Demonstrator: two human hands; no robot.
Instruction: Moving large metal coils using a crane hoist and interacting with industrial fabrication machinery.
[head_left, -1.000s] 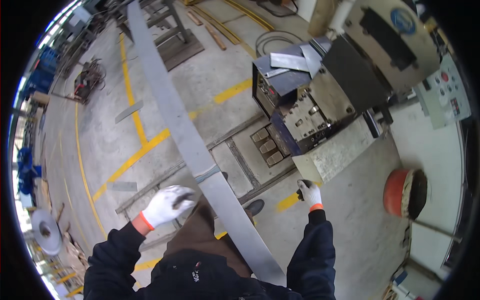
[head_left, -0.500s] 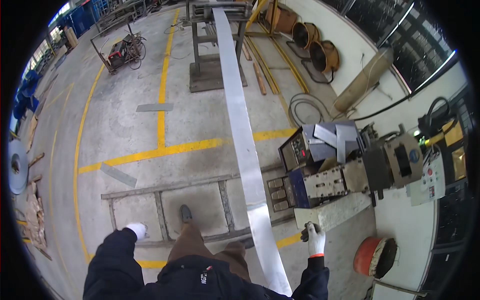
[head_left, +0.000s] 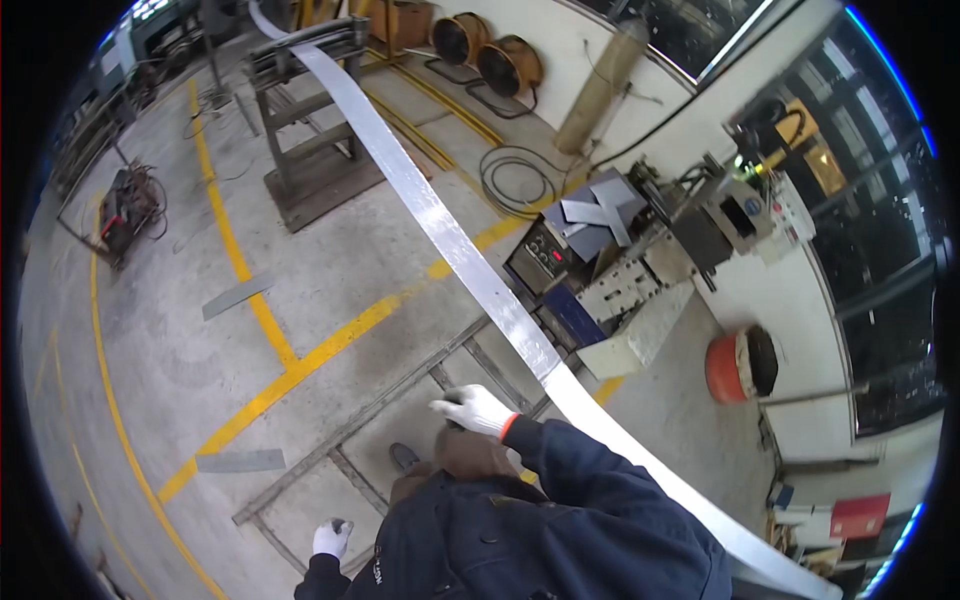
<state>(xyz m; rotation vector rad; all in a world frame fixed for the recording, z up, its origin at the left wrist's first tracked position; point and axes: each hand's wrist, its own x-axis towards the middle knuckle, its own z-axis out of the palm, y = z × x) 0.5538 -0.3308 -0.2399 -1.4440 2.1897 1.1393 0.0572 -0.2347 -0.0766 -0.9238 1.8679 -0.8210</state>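
A worker in a dark blue jacket stands beside a long metal strip (head_left: 470,270) that runs from a steel stand (head_left: 310,120) at 11 o'clock down across the workshop to the rim at 5 o'clock. The right hand (head_left: 475,408), in a white glove, now hangs at the centre of the view just beside the strip's left edge, fingers loosely curled and closed on nothing; whether a fingertip brushes the metal is hard to say at this angle. Half a second earlier that hand was low at the right of the strip, beside the grey machine (head_left: 640,270); it has crossed to the near side. The left hand (head_left: 331,538), also gloved, sits at 7 o'clock by the hip, well apart from the strip, fingers bunched together and apparently empty; 1 second ago it was laid on the strip itself. So neither hand grips the strip at this moment, and it appears to lie supported by the stand and the machine at 3 o'clock. A welded floor frame (head_left: 400,420) lies under the worker's shoe (head_left: 403,457), yellow floor lines (head_left: 300,365) cross at 9 o'clock, and an orange drum (head_left: 738,366) stands at 4 o'clock.
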